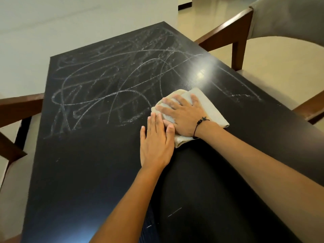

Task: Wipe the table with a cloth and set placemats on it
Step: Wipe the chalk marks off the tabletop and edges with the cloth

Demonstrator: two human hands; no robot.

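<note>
A black rectangular table [84,172] fills the view, its far half covered in white chalk scribbles [114,81]. A folded beige cloth [206,104] lies right of the table's middle. My right hand [182,114] presses flat on top of the cloth, fingers spread, a black cord bracelet on the wrist. My left hand [156,144] lies flat on the table beside it, fingers together, its fingertips touching the cloth's near-left edge and my right thumb. The near half of the table shows only a few faint marks. No placemats are in view.
A chair with a dark wooden frame and grey upholstered back [280,18] stands at the table's far right. Wooden chair arms [19,106] reach in at the left edge, and another [312,106] at the right. Pale floor tiles surround the table.
</note>
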